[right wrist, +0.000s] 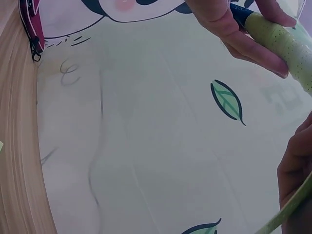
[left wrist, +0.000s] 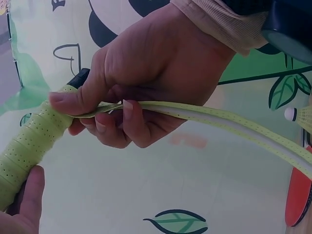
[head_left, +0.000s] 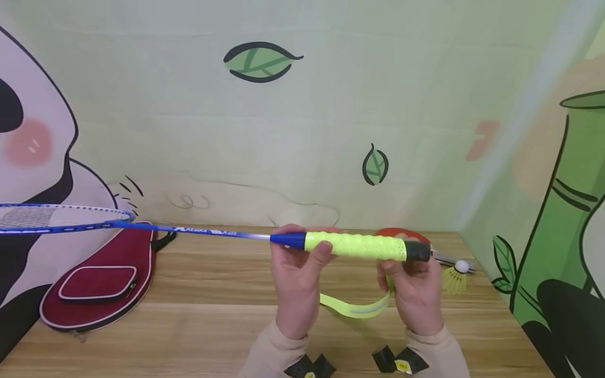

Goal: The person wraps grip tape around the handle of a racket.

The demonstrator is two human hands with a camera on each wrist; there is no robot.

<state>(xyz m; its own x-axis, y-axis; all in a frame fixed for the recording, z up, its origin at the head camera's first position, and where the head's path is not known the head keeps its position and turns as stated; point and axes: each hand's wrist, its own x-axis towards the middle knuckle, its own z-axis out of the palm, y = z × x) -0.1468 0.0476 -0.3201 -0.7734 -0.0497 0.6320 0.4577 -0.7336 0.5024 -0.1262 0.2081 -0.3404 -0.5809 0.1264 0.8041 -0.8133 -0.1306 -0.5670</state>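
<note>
A blue badminton racket (head_left: 212, 232) is held crosswise above the table, its head to the left. Perforated yellow-green grip tape (head_left: 356, 245) is wound round its handle, up to a black butt end (head_left: 418, 251). My left hand (head_left: 298, 283) holds the handle beside the blue cone (head_left: 287, 241), thumb across the front. At the butt end, my right hand (head_left: 418, 294) pinches the loose tape between thumb and fingers, as the left wrist view shows up close. A loose tail of tape (head_left: 361, 311) with a pale backing strip hangs in a curve below the handle.
On the wooden table (head_left: 198, 336), a maroon racket bag (head_left: 101, 278) lies at the left. A yellow shuttlecock (head_left: 455, 278) sits at the right, beside a grey bar-like object and a red rounded object (head_left: 402, 232) partly behind the handle. A printed cloth backdrop (head_left: 302, 142) rises behind.
</note>
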